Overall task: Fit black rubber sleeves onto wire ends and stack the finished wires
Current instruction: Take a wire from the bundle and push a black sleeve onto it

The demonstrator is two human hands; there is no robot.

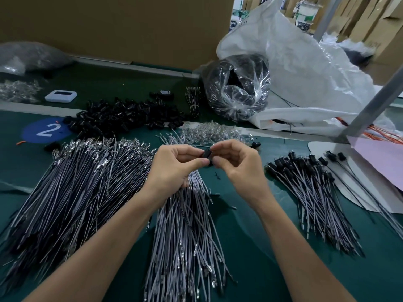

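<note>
**Sleeving under way: small stack done, most wires left**

- Grey wires (185, 236): a loose bundle fanned on the mat (250, 247) nearest us, with bare metal terminals and no sleeves that we could see.
- Left pile (72, 188): a much larger spread of wires, also unsleeved. We judged it to be the bulk of what was left.
- Left hand (172, 164) and right hand (235, 162): both were raised over the bundle's far end. Each pinched the same black sleeve (206, 154) between thumb and fingertips. We could not make out the wire end going into it.
- Finished stack (309, 192): sleeved wires laid to the right with their black ends pointing away from us. It was clearly smaller than either unsleeved lot.
- Sleeve heap (126, 118): a plentiful supply of loose sleeves beyond the hands.
- Bag (237, 88): a clear bag farthest off that held more black parts.

We judged the task to be at an early stage.
</note>
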